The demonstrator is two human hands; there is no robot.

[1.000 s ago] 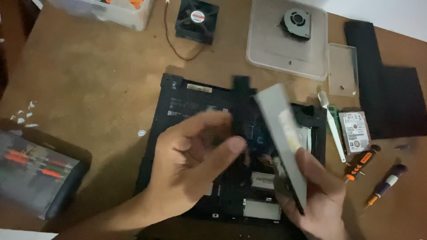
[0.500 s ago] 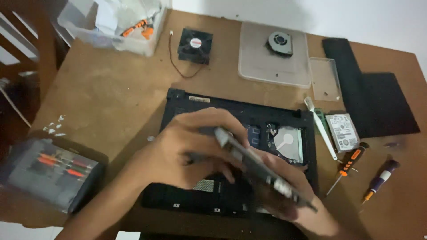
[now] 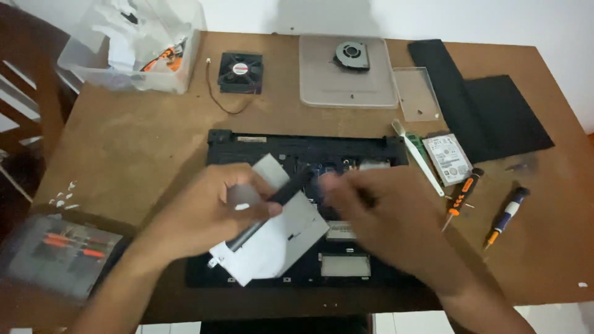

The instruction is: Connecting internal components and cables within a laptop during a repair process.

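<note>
Left hand [image 3: 204, 213] fingers hold flat silver drive [image 3: 278, 238] over open black laptop base [image 3: 247, 145] | right hand [image 3: 387, 216] blurred, grip unclear | white-labelled hard disk [image 3: 450, 159] right on worktop [image 3: 124, 136]

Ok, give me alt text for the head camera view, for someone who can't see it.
Two bare hands work over an opened black laptop base on a brown table: the left hand holds a flat silver drive, and the blurred right hand hovers beside it. Around them lie two screwdrivers, a small hard drive, a black fan and a clear plastic bin.
</note>
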